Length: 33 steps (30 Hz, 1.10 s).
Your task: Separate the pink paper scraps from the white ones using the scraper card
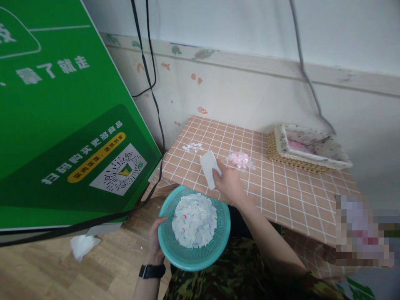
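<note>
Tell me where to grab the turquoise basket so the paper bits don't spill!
I'd hold the turquoise basket by its wide rim, coming from its left and right sides together. The paper bits are heaped in the middle, so two opposite grips should help keep it level. The left hand has the left edge; no hand holds the right.

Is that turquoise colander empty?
No, the colander is not empty: heaped white scraps cover its middle, leaving its slotted sides showing.

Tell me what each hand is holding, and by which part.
The left hand holds the turquoise basket by its left rim, thumb over the edge. The right hand holds a white rectangular block by its right side.
</note>
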Available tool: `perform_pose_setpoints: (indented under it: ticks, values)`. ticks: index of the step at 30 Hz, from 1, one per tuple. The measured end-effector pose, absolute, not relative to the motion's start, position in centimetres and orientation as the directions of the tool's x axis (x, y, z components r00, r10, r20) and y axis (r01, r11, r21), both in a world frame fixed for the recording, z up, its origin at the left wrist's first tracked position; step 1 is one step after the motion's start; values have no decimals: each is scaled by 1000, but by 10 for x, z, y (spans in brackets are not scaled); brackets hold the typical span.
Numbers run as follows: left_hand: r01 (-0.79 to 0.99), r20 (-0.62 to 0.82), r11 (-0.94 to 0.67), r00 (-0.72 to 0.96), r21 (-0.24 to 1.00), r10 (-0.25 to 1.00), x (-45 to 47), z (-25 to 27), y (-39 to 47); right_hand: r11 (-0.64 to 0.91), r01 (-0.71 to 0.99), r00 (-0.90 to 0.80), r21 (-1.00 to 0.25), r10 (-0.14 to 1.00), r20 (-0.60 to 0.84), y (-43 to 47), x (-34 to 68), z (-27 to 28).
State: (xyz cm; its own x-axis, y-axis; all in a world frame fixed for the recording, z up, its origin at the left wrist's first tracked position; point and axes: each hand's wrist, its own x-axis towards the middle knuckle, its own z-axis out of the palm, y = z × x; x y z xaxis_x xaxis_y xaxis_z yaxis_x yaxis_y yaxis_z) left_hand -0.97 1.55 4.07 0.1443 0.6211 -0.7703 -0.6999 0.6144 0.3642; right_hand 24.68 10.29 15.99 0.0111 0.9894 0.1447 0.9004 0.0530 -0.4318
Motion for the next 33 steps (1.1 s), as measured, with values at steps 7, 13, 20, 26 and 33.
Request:
perform_pose_setpoints:
  ticks: [7,13,20,26,33]
  values:
    - [-696,-780,624,146,355,608,-6,37,15,-16,902,151,-431,948,281,107,299,152]
    - [-693,-799,623,114,362,591,-13,36,13,-146,860,285,-490,932,222,103,357,158]
    - [-696,-777,605,107,386,620,-4,26,17,87,888,51,-451,957,285,141,360,191]
    - [-673,-788,663,193,327,585,21,10,11,336,880,-275,-336,936,218,225,331,206]
    - [-656,-783,649,141,385,606,33,2,9,414,845,-391,-337,910,138,264,328,196]
